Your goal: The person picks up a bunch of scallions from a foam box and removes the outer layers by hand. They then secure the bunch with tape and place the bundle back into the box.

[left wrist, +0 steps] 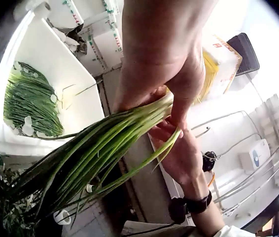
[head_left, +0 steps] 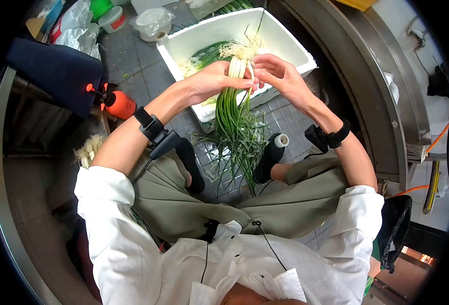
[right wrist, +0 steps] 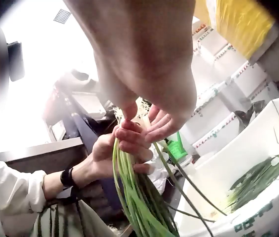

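Observation:
My left hand (head_left: pixel 211 81) grips a bunch of scallions (head_left: pixel 228 109) round the white stems, thumb across the front. Pale, stringy roots (head_left: pixel 238 51) stick up above the fingers, while the green leaves hang down between the knees. Close against the bunch, my right hand (head_left: pixel 288 81) pinches one scallion stalk at the bunch's right side; its fingertips partly hide the hold. In the left wrist view, a single stalk (left wrist: pixel 164 150) stands apart from the rest, by the right hand's fingers. Behind both hands is a white foam box (head_left: pixel 285 35) with more scallions (left wrist: pixel 31 101) inside.
Loose leaves lie on the tiled floor below the bunch. A white roll (head_left: pixel 282 141) is by the right shoe. An orange spray bottle (head_left: pixel 120 104) stands left of the left forearm. Plastic tubs (head_left: pixel 153 23) sit behind, and a metal counter (head_left: pixel 382 66) runs along the right.

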Demonstrator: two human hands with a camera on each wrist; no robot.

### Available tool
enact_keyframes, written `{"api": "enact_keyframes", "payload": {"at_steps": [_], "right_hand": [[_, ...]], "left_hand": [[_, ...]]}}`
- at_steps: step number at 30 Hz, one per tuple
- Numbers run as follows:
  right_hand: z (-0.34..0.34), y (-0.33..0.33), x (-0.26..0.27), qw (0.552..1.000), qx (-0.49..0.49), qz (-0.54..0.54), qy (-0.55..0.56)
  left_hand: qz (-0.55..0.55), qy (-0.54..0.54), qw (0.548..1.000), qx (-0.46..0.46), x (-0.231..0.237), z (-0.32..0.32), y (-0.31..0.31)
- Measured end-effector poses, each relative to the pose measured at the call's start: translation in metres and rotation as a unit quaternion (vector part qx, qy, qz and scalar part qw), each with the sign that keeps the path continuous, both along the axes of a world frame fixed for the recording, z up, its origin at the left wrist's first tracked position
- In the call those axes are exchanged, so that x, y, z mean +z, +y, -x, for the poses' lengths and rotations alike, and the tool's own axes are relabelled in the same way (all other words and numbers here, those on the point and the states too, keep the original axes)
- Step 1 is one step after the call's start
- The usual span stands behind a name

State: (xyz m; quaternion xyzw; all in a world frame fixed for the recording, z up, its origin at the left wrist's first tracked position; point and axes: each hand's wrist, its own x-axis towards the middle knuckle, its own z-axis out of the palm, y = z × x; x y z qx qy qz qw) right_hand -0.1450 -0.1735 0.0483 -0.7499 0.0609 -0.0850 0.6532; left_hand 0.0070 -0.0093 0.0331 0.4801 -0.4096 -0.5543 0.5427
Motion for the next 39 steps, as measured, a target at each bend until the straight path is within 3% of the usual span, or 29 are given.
{"api": "enact_keyframes", "payload": {"at_steps": [5,8,10,12,16,18,20,24,27,29,32,33,34,36,37,39], "right_hand": [[0.000,-0.015,-0.005,0.998,0.041,0.034,0.044],[-0.001,-0.016,-0.008,0.994,0.004,0.111,-0.018],[-0.004,-0.024,-0.010,0.975,-0.092,0.197,-0.049],[-0.006,-0.032,-0.011,0.972,-0.117,0.190,-0.072],[-0.001,-0.041,-0.009,0.962,-0.197,0.184,-0.029],[0.007,-0.046,-0.008,0.981,-0.064,0.166,0.080],[0.014,-0.034,-0.012,0.969,-0.013,0.177,0.169],[0.017,-0.025,-0.041,0.945,0.145,0.161,0.246],[0.024,-0.017,-0.077,0.931,0.157,0.198,0.263],[0.033,-0.008,-0.087,0.901,0.197,0.369,0.116],[0.025,-0.001,-0.052,0.885,0.226,0.359,0.195],[0.021,-0.001,-0.049,0.875,0.176,0.423,0.154],[0.017,0.002,-0.036,0.875,0.178,0.423,0.156],[0.008,0.009,-0.007,0.974,-0.021,0.184,0.131],[0.004,0.011,-0.005,0.974,-0.021,0.184,0.133],[-0.001,0.010,-0.004,0.999,-0.021,0.035,0.011]], "left_hand": [[-0.034,0.014,0.999,-0.011,-0.005,-0.003,-0.001],[-0.054,0.022,0.998,-0.023,-0.001,-0.002,0.002],[-0.075,0.022,0.997,-0.027,-0.001,0.000,0.003],[-0.061,0.032,0.995,-0.067,-0.003,0.002,0.003],[-0.070,0.014,0.996,-0.047,0.003,0.004,0.005],[-0.059,0.023,0.997,-0.034,0.001,0.000,0.004],[-0.048,0.033,0.998,-0.019,0.003,-0.004,0.004],[-0.040,0.042,0.998,0.018,0.008,-0.010,0.005],[-0.034,0.039,0.998,0.045,0.009,-0.014,0.005],[-0.034,0.029,0.998,0.035,0.010,-0.014,0.004],[-0.039,0.016,0.999,0.022,0.005,-0.018,0.005],[-0.043,0.012,0.999,0.015,0.001,-0.018,0.006],[-0.042,0.015,0.999,0.016,-0.001,-0.018,0.006],[-0.067,0.019,0.997,-0.019,-0.003,-0.017,0.006],[-0.081,0.012,0.996,-0.018,-0.003,-0.016,0.007],[-0.081,0.011,0.996,-0.032,-0.002,-0.011,0.005]]}}
